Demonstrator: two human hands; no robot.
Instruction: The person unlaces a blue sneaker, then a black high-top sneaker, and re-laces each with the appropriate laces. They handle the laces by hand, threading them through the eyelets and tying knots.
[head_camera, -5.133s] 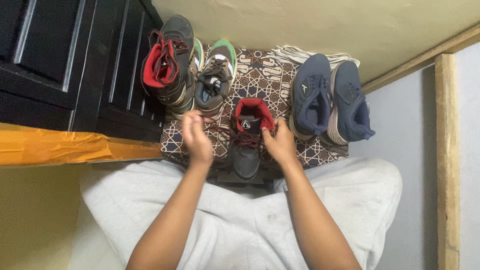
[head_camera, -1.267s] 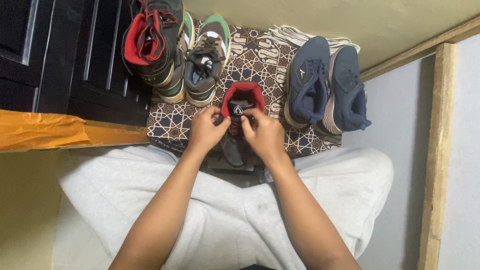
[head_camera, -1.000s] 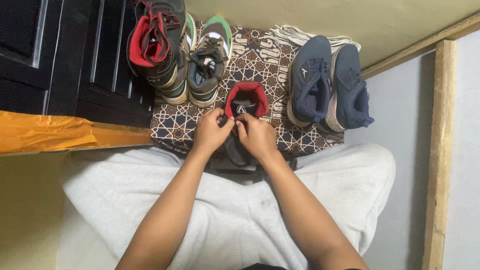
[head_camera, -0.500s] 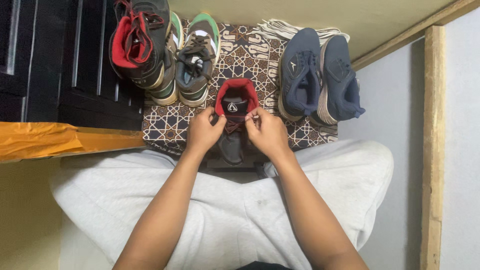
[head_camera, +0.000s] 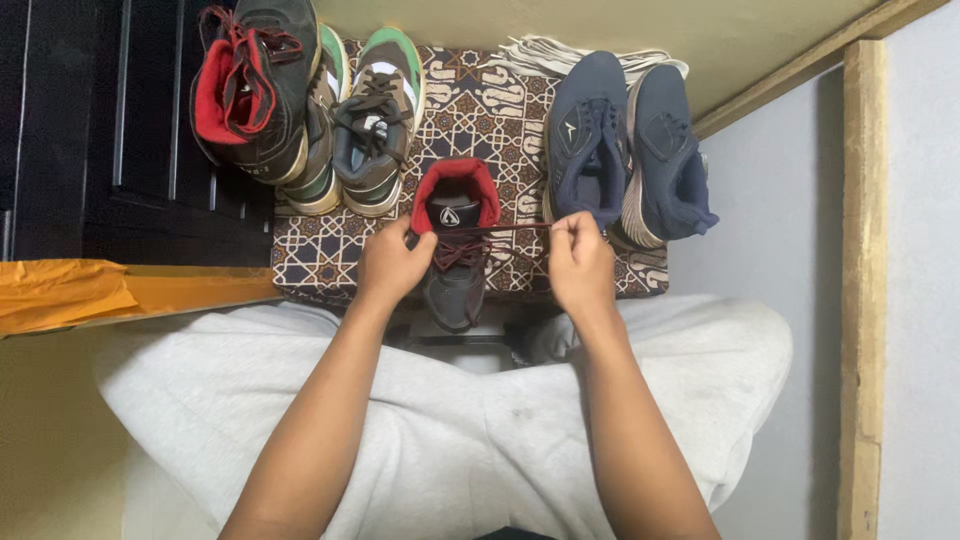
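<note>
A black high-top shoe (head_camera: 455, 262) with a padded red collar stands toe toward the person on a patterned mat (head_camera: 330, 245), between the two hands. Its upper looks like smooth, matte synthetic material, the toe rounded, and a small pale emblem sits on the black tongue. A thin dark red lace (head_camera: 515, 229) crosses the eyelets in a zigzag and runs out taut to the right in a straight line.

The left hand (head_camera: 392, 267) rests against the left side of the shoe near the collar, its grip narrow, fingers curled at the top eyelets; whether they pinch a lace end there I cannot tell. The right hand (head_camera: 580, 262) is drawn off to the right of the shoe, its grip closed on the end of the lace between thumb and fingertips.

The mat is a flat woven cloth with a dense geometric print in dark blue, brown and cream. At its far left stands a matching black shoe with red lining (head_camera: 248, 95), lace loose and tangled. Just beside it lies a pair of low sneakers (head_camera: 365, 130) in brown, grey and green with pale soles. At the far right a pair of navy shoes (head_camera: 625, 145) in soft mesh-like fabric lie tilted against each other, light ribbed soles showing. Behind them is a bundle of white laces (head_camera: 560, 57). The person's pale grey sweatpants (head_camera: 480, 420) fill the foreground, soft and fleecy.
</note>
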